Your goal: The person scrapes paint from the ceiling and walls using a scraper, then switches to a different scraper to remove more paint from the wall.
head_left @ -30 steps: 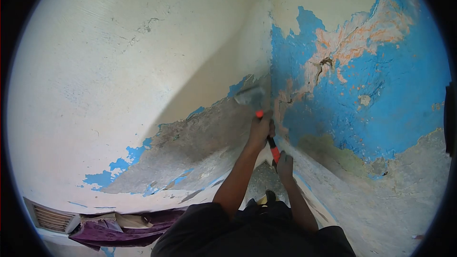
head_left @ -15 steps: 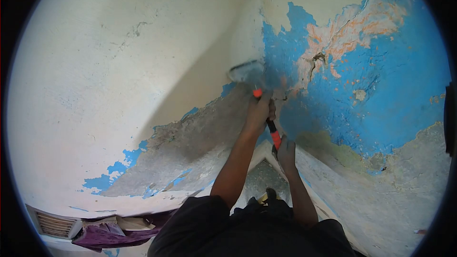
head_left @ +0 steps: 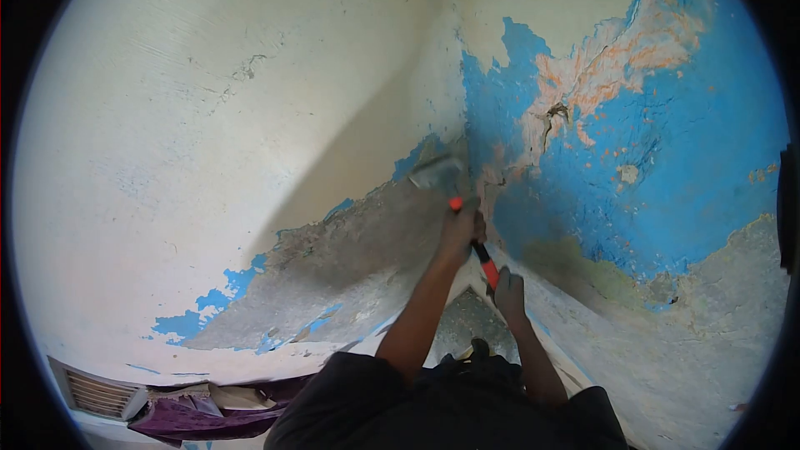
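Note:
A long-handled wall scraper (head_left: 487,263) with a red and black handle runs up from my hands to a wide flat blade. Slightly blurred, the blade (head_left: 435,172) is against or very close to the left wall, beside the corner, over bare grey plaster and a strip of blue paint (head_left: 410,163). My left hand (head_left: 461,233) wraps the upper handle just below the red collar. Lower down, near the handle's end, my right hand (head_left: 510,293) is closed around the grip.
Cream paint covers most of the left wall (head_left: 208,142). The right wall (head_left: 658,150) has peeling blue paint, orange-streaked plaster and a cracked hole (head_left: 555,113). At lower left are a vent grille (head_left: 98,392) and purple cloth (head_left: 208,421). Grey floor (head_left: 471,325) shows below.
The scraper and both hands have moved down along the wall by the corner. Blue and grey surface now shows where the blade was.

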The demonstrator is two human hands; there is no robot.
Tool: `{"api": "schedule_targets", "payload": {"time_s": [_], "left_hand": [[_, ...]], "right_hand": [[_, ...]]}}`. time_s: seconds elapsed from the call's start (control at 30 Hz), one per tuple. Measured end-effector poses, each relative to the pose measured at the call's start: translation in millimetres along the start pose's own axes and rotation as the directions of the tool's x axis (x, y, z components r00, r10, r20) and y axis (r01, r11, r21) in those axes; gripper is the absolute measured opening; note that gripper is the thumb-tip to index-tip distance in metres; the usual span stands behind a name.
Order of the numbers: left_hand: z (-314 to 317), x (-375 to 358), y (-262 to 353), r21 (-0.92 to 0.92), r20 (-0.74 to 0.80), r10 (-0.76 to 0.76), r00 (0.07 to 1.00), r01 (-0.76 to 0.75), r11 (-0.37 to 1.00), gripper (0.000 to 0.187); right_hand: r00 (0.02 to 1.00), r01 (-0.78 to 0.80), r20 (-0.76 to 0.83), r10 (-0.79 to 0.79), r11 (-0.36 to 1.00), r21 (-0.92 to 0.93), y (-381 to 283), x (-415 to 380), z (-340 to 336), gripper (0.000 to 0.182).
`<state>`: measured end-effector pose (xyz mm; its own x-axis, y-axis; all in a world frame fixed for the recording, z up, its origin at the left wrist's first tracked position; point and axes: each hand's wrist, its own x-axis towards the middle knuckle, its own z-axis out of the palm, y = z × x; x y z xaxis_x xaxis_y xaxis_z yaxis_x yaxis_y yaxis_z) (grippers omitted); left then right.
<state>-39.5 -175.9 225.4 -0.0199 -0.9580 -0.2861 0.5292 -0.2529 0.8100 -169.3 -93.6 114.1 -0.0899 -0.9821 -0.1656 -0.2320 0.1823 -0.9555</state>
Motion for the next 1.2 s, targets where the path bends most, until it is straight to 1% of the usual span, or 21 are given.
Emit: {"api": "schedule_targets", "payload": {"time_s": [0.03,0.07,0.13,0.17,0.23,0.27,0.33,0.4,0.47,0.5,0.53,0.63,0.73,0.83,0.93,1.0,1.03,1.1,1.13,1.17,1.2], "left_hand": [[-4.8,1.5,-9.4,-0.022,-0.022,-0.051,0.998,0.051,0.998,0.028],[0.2,1.9,-1.9,-0.003,-0.012,-0.021,1.0,0.021,1.0,0.03],[16.8,-2.4,21.5,0.033,-0.002,0.025,1.0,-0.025,0.999,0.035],[21.3,-3.6,28.3,0.013,0.026,0.021,0.999,-0.022,1.0,0.035],[31.1,-2.3,37.9,-0.038,0.09,0.032,0.995,-0.028,0.999,0.035],[26.0,2.5,31.3,-0.052,0.074,0.001,0.997,0.003,0.999,0.033],[7.6,1.7,3.5,-0.082,0.034,-0.088,0.996,0.09,0.993,0.028],[2.8,-0.9,0.3,-0.037,0.034,-0.075,0.997,0.076,0.996,0.028],[5.1,-1.8,7.5,-0.012,0.048,-0.046,0.998,0.047,0.999,0.03],[11.2,0.9,15.5,-0.012,0.063,-0.031,0.998,0.032,0.999,0.031],[17.0,3.7,19.4,-0.02,0.084,-0.009,0.996,0.011,1.0,0.033],[14.8,-1.5,12.2,-0.056,0.001,-0.009,1.0,0.009,0.998,0.028],[7.6,-7.5,6.5,-0.035,-0.025,-0.071,0.997,0.07,0.997,0.027],[16.8,-0.6,34.7,0.022,0.054,-0.005,0.999,0.003,1.0,0.025],[6.9,1.6,18.6,-0.018,0.059,-0.018,0.998,0.019,1.0,0.026],[-5.3,-3.9,-7.5,0.004,0.017,-0.065,0.998,0.065,0.998,0.031],[-5.1,-6.4,-7.4,0.012,-0.006,-0.076,0.997,0.076,0.997,0.034],[2.5,-2.0,7.7,0.037,0.0,0.004,1.0,-0.004,0.999,0.029],[6.6,0.2,15.0,0.051,0.004,0.037,0.999,-0.037,0.998,0.027],[4.8,1.8,16.5,0.043,0.028,0.03,0.999,-0.031,0.999,0.028],[1.9,0.7,13.6,0.024,0.048,0.02,0.999,-0.021,0.999,0.028]], "right_hand": [[1.0,0.027,0.004,-0.027,0.999,-0.032,20.8,-1.8,0.9,0.053],[0.999,0.053,0.009,-0.052,0.997,-0.065,30.6,-1.8,0.9,0.052],[0.978,0.161,-0.113,-0.174,0.98,-0.117,-4.8,11.4,1.0,0.054],[0.957,0.211,-0.172,-0.234,0.967,-0.144,-19.1,13.4,1.4,0.054],[0.983,0.141,-0.098,-0.153,0.983,-0.119,-18.0,11.3,-11.7,0.055],[0.99,0.11,-0.072,-0.117,0.989,-0.099,-17.9,13.8,-14.6,0.055],[0.929,0.325,-0.101,-0.356,0.916,-0.238,7.6,-4.7,-5.7,0.056],[0.934,0.32,-0.083,-0.348,0.916,-0.242,15.4,-7.2,-4.2,0.057],[0.996,0.075,-0.036,-0.079,0.993,-0.093,6.4,3.5,1.2,0.058],[0.995,0.037,-0.091,-0.04,0.999,-0.038,4.8,11.1,1.8,0.059],[0.998,0.032,-0.049,-0.033,0.999,-0.016,4.8,8.4,-0.7,0.059],[0.998,0.03,0.054,-0.031,0.999,0.023,-9.5,-0.7,-10.6,0.056],[0.994,0.11,0.022,-0.109,0.993,-0.053,4.9,-4.6,-1.0,0.054],[0.999,-0.019,0.037,0.016,0.996,0.085,-6.1,10.9,5.4,0.052],[0.993,-0.015,0.121,0.003,0.995,0.102,-8.7,0.3,-2.7,0.051],[0.997,-0.03,0.079,0.025,0.998,0.057,14.5,-17.3,-0.9,0.05],[0.998,-0.026,0.063,0.024,0.999,0.035,21.9,-15.3,3.1,0.05],[0.981,0.19,-0.034,-0.191,0.981,-0.026,34.8,2.6,19.3,0.05],[0.982,0.188,-0.03,-0.189,0.982,-0.021,29.5,3.3,20.5,0.05],[0.982,0.186,-0.027,-0.186,0.982,-0.015,25.2,4.4,21.9,0.051],[0.996,0.076,0.038,-0.077,0.997,0.017,2.5,-4.0,10.6,0.051]]}}
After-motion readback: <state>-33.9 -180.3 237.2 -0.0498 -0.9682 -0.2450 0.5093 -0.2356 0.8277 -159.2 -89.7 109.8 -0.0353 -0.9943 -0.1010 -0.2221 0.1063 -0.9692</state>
